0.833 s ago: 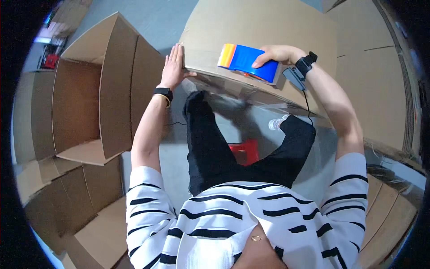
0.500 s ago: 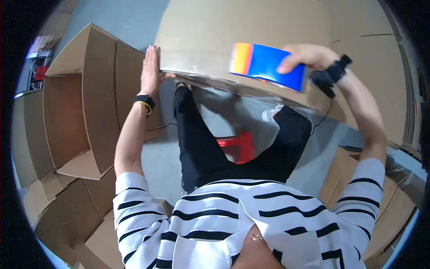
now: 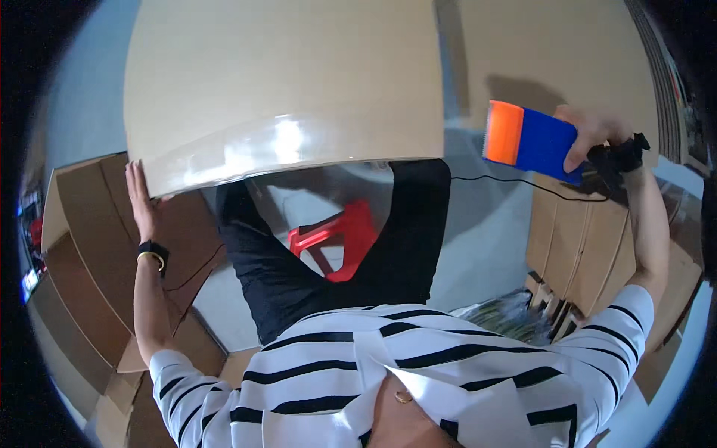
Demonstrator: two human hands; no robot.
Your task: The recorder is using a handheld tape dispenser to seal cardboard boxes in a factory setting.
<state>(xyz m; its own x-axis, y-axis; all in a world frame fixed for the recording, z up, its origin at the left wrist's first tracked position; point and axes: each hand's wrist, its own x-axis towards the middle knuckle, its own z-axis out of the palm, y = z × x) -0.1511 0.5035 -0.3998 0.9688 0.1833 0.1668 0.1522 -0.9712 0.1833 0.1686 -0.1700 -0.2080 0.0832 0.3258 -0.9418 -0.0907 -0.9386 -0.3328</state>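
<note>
From where I stand, open cardboard boxes crowd the left side, their brown flaps and walls overlapping. Just in front of them, the person's left forearm rises almost straight away from the body, elbow low and near, a black watch and a yellow bracelet at the wrist. The left hand is flattened rather than clenched: its fingers extend along the near left corner of a large carton, and the thumb reaches toward the lower edge. It braces the carton without wrapping round it.

In the middle, the carton fills the far part of the view, with a shiny strip of clear tape along its near edge. Nearer, a red plastic stool shows between the black-trousered legs.

To the right, well apart from the carton, a blue-and-orange tape dispenser hangs in the right hand, its toothed orange end facing left. The right arm is spread wide, elbow out and bent, forearm running up to a black wrist strap. That hand grips the dispenser's right end, thumb across the blue side (the other fingers I can't make out properly). A thin black cable sags below it, in front of upright folded cardboard; nearer lies crumpled clear plastic.
</note>
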